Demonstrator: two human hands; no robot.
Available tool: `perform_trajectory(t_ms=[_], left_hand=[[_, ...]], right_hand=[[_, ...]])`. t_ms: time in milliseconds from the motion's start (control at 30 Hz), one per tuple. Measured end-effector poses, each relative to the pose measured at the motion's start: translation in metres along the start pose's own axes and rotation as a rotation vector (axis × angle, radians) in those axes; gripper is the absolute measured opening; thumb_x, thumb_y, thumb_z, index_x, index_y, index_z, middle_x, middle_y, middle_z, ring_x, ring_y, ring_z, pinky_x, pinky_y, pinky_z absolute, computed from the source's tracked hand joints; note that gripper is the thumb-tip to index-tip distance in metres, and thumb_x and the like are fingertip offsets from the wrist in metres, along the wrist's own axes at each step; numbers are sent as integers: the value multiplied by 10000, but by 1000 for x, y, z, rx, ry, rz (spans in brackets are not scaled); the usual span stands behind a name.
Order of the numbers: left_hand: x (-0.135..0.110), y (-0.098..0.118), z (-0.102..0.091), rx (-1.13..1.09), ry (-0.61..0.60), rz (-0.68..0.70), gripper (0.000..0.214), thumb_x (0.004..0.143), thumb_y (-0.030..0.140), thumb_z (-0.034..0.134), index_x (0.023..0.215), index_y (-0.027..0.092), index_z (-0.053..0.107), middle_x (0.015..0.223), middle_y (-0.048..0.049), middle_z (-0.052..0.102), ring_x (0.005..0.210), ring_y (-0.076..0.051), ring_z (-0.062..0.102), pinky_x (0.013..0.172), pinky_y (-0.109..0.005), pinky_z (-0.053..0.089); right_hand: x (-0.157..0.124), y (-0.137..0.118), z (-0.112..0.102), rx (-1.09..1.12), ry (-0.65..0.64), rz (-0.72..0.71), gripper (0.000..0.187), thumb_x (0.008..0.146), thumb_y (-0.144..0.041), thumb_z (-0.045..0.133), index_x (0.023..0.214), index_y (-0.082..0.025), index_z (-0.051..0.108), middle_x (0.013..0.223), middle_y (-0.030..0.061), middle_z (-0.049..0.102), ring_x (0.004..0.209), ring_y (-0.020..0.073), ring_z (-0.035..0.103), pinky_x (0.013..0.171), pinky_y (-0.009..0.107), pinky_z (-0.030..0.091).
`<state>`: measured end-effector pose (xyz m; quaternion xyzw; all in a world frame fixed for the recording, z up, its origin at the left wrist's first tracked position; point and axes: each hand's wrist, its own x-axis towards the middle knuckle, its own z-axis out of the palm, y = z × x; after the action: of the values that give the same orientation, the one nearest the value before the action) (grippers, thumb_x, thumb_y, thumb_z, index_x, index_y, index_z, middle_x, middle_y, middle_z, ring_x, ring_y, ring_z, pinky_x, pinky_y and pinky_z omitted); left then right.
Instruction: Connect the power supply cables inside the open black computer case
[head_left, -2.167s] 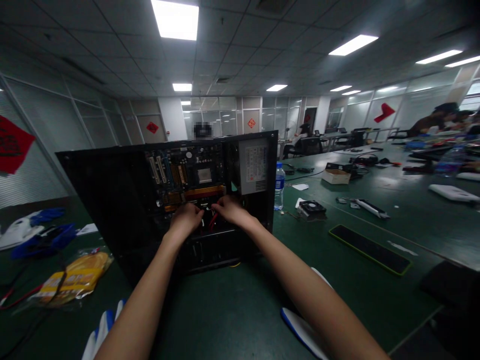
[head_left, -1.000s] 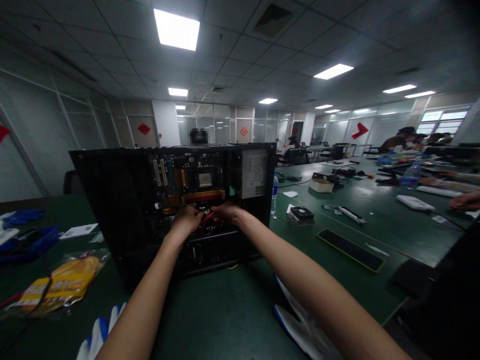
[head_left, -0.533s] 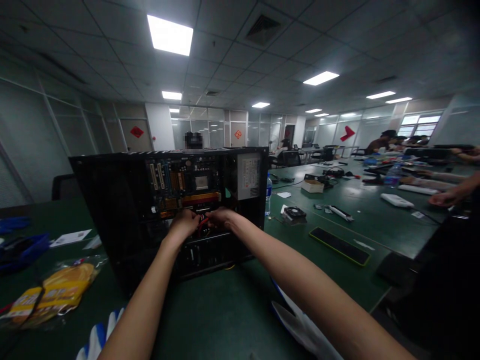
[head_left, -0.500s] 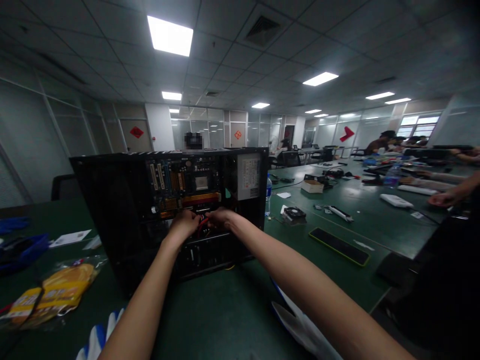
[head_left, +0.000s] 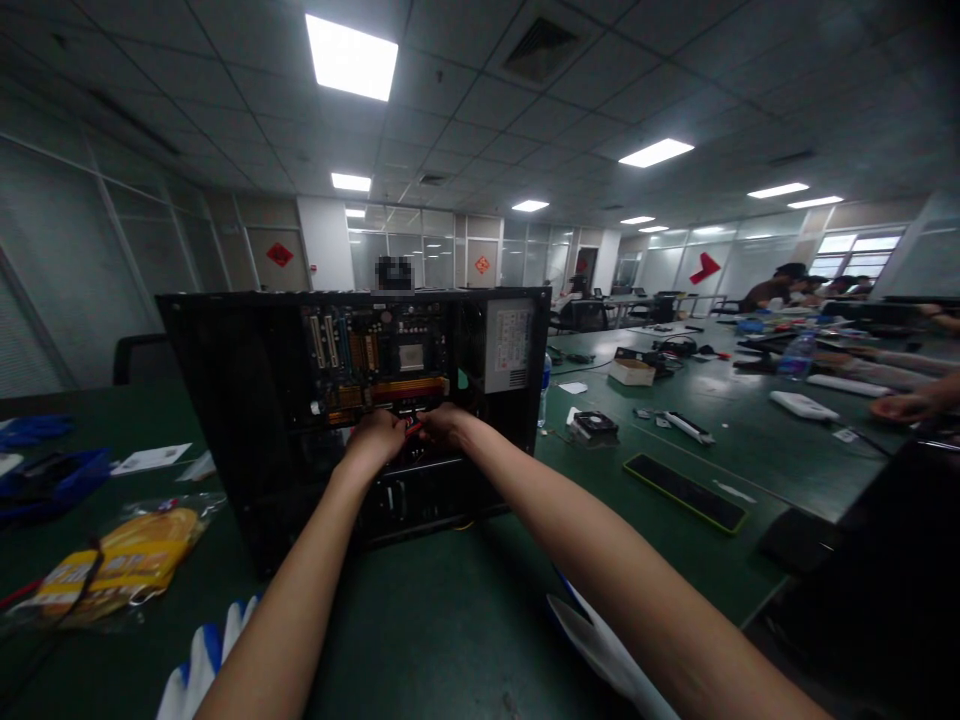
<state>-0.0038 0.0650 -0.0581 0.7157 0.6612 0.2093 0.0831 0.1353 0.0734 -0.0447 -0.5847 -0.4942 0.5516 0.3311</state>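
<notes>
A black computer case (head_left: 206, 400) stands in front of me with its side off. Inside it are a motherboard (head_left: 352, 345) with a bare square processor area and coloured slots, and a grey power supply (head_left: 508, 345) at upper right. Below the slots, my left hand (head_left: 377, 437) and my right hand (head_left: 444, 424) meet almost fingertip to fingertip. Between them shows a short piece of red cable (head_left: 412, 429), which both hands pinch. Their fingers partly hide the cable and whatever it joins.
Gloves (head_left: 202, 655) lie close to my forearms. At left are a yellow bag (head_left: 124, 560) and a blue tray (head_left: 86, 480). To the right lie a cooling fan (head_left: 595, 426), a black strip (head_left: 684, 492) and a white box (head_left: 631, 371). Another person's hand (head_left: 904, 405) is at far right.
The view has shifted slightly, so the case appears a little further right. Both hands stay together on the red cable, whose loop hanging below the fingers shows less now.
</notes>
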Motion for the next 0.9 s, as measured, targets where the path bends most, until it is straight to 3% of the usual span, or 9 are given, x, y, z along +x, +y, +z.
perform_trajectory(t_ms=[167, 300, 400, 533, 767, 900], left_hand=[[-2, 2, -2, 50, 29, -34, 369, 914, 357, 435, 950, 152, 740, 990, -183, 745, 867, -249, 700, 664, -275, 450], [-10, 7, -7, 102, 79, -36, 396, 927, 325, 381, 974, 155, 736, 1050, -191, 733, 950, -275, 698, 744, -301, 491], [-15, 11, -9, 162, 123, -28, 423, 937, 331, 353, 991, 151, 732, 1069, -191, 727, 981, -290, 693, 774, -318, 506], [-16, 13, -8, 188, 100, -7, 414, 938, 315, 358, 976, 139, 731, 1028, -196, 733, 935, -291, 706, 743, -320, 507], [-15, 15, -4, 207, 79, 88, 384, 934, 235, 367, 921, 141, 739, 966, -189, 743, 882, -259, 716, 760, -305, 498], [-21, 20, -6, 291, 109, 77, 385, 930, 253, 385, 919, 127, 748, 926, -197, 740, 869, -279, 719, 758, -320, 507]], right_hand=[[-1, 1, -3, -105, 14, -75, 281, 985, -187, 483, 709, -145, 520, 487, -24, 565, 377, 77, 495, 440, 189, 400], [4, 4, -11, -220, 39, -188, 388, 977, -255, 500, 611, -142, 561, 501, 25, 599, 462, 121, 557, 517, 225, 410], [9, 8, -18, -344, 142, -392, 446, 955, -328, 545, 546, -151, 563, 524, 29, 591, 571, 133, 585, 570, 225, 361], [8, 12, -24, -512, 253, -707, 496, 984, -392, 459, 576, -146, 598, 521, 1, 549, 547, 115, 528, 552, 237, 294], [-9, 13, -21, -593, 214, -872, 483, 995, -357, 433, 617, -133, 633, 537, -13, 537, 546, 101, 470, 549, 245, 259], [-13, 13, -22, -656, 224, -880, 479, 995, -345, 437, 632, -126, 660, 584, 21, 602, 567, 113, 500, 562, 254, 265]])
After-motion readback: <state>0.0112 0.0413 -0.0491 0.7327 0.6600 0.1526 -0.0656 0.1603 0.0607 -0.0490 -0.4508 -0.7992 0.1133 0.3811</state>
